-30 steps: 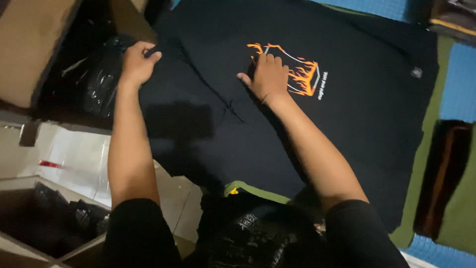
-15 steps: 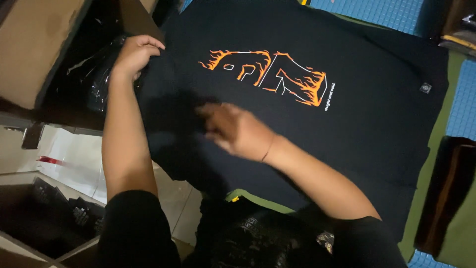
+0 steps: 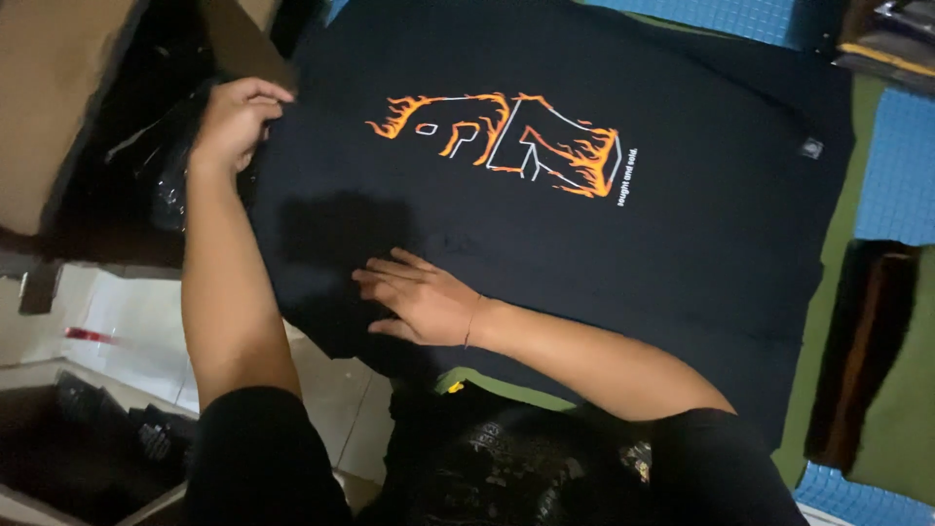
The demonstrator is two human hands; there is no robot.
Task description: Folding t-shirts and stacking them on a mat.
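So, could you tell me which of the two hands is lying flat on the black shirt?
The right hand, fingers spread flat on the black T-shirt; the left hand instead pinches its edge.

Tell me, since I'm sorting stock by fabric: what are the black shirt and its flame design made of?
The black flame-print T-shirt looks like soft matte knit, likely cotton: it lies limp. Its orange flame graphic seems a flat printed ink layer, probably.

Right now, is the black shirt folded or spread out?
Spread out. The black shirt lies flat with its whole flame print showing; the left hand grips its edge, and the right hand presses flat on it.
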